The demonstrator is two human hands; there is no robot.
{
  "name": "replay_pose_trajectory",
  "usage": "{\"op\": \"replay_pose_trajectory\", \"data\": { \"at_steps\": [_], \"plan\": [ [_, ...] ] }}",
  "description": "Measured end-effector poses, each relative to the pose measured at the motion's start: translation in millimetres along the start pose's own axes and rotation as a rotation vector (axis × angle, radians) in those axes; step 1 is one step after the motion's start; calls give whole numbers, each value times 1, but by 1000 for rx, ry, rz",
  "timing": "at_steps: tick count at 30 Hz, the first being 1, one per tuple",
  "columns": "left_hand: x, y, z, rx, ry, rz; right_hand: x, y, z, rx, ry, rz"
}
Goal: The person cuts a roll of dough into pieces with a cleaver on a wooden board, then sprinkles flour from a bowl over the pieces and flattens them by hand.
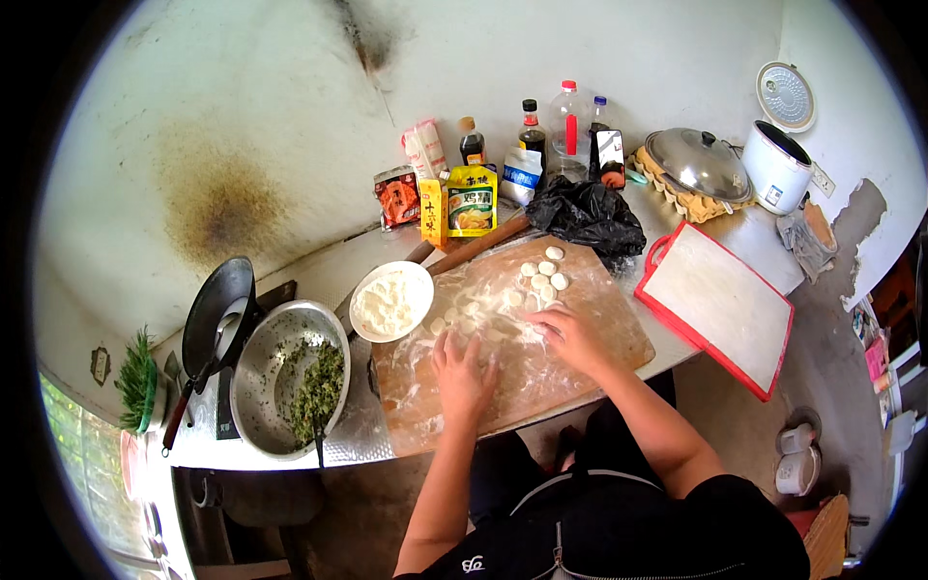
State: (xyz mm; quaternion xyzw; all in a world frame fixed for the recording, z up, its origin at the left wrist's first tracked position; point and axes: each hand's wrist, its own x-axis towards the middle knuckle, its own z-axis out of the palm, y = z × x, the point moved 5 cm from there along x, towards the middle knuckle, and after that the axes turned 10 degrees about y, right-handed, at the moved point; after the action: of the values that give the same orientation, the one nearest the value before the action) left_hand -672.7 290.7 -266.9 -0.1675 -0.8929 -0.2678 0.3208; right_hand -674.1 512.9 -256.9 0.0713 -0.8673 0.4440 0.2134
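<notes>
My left hand is spread low over a floured wooden board, its fingertips at some pale dough pieces. To its right, my right hand has its fingers bent beside the lower end of a group of small dough pieces. Whether either hand pinches a piece is not clear. More floured dough pieces lie between and above the hands. A white bowl of flour stands at the board's upper left edge. Behind the board lies a wooden rolling pin.
Left of the board are a steel bowl of chopped green filling and a wok. Seasoning packets, bottles and a black plastic bag stand behind. A red-edged cutting board juts past the table edge at right.
</notes>
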Motion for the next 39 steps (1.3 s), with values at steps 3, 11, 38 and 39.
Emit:
{"op": "replay_pose_trajectory", "data": {
  "at_steps": [3,11,38,39],
  "plan": [
    [0,0,1,11,-15,-4,-5,7,0,-5,-48,116],
    [-1,-1,0,22,-11,-6,21,2,18,-377,125,-119],
    [-5,-9,3,-30,12,-37,-4,10,24,147,-70,272],
    [-5,-10,4,-21,7,-48,-1,5,23,114,-3,218]
  ]
}}
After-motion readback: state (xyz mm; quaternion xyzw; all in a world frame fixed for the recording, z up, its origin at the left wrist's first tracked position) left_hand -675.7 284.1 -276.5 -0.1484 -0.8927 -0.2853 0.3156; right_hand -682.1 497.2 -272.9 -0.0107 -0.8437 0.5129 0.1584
